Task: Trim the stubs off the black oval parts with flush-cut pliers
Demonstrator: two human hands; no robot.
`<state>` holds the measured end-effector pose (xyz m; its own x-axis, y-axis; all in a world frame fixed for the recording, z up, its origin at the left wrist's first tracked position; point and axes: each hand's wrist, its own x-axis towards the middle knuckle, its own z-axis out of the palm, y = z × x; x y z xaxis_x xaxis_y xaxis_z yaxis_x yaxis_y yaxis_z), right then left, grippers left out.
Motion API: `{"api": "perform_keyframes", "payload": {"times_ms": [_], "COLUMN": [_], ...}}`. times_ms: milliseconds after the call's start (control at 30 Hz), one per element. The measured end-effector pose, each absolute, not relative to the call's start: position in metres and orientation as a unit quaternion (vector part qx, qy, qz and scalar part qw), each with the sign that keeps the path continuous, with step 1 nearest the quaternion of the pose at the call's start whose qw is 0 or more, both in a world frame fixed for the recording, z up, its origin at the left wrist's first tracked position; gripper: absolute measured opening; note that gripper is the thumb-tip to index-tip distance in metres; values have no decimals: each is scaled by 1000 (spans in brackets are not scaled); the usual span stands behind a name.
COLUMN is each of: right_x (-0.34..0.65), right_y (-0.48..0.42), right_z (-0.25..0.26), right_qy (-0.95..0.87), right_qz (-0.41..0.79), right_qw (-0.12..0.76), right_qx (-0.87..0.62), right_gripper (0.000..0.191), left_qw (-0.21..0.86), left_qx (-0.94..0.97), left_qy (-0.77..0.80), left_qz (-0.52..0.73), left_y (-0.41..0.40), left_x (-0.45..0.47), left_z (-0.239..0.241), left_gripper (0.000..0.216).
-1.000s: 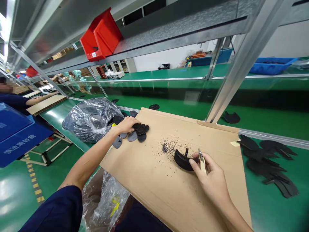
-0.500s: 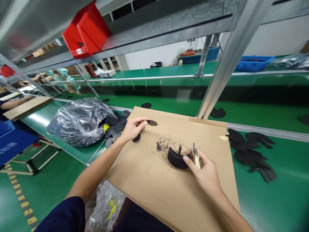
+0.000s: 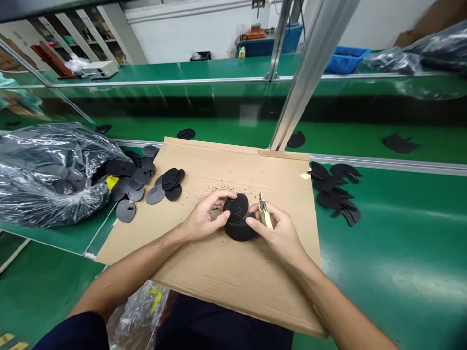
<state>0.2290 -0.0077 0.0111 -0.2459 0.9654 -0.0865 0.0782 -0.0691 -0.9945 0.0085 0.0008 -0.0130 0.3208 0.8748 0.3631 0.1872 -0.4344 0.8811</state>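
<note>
My left hand [image 3: 207, 216] grips the left edge of a flat black oval disc [image 3: 240, 206] between thumb and fingers. Just below the disc is a curved black piece [image 3: 240, 232], pinched at its right end by my right hand [image 3: 282, 231]. The two black parts meet or overlap; their exact contact cannot be made out. Also in my right hand is a pair of side cutters [image 3: 265, 214] with cream handles, jaws pointing up. Beneath both hands lies a cardboard sheet [image 3: 219, 272], sprinkled with small black scraps [image 3: 233, 187].
Several black discs [image 3: 170, 183] lie on the cardboard's left. Beyond them, a clear plastic bag [image 3: 54, 180] spills more discs. Curved black pieces [image 3: 337, 189] are heaped on the green table [image 3: 394, 243] at right. A metal post [image 3: 310, 68] rises behind the cardboard.
My left hand has brought the oval disc rightward to the curved piece in my right hand. The view has turned, and the red bin overhead has left it.
</note>
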Motion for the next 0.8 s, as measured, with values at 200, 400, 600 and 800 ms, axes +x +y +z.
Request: {"api": "perform_keyframes", "payload": {"times_ms": [200, 400, 600, 800], "right_x": [226, 226, 226, 224], "right_y": [-10, -11, -13, -15], "right_z": [8, 6, 3, 1], "right_qy": [-563, -594, -606, -619], "right_qz": [560, 530, 519, 506], "right_qw": [391, 391, 387, 383], "right_qx": [-464, -462, -463, -463], "right_gripper": [31, 19, 16, 18], "left_qw": [325, 223, 183, 174], "left_qx": [759, 800, 816, 818], "left_qy": [360, 338, 305, 311], "left_qz": [434, 443, 456, 452], "left_y": [-2, -5, -6, -9], "left_x": [9, 11, 15, 19], "left_z": [-8, -9, -12, -13], "left_gripper": [42, 50, 56, 55]}}
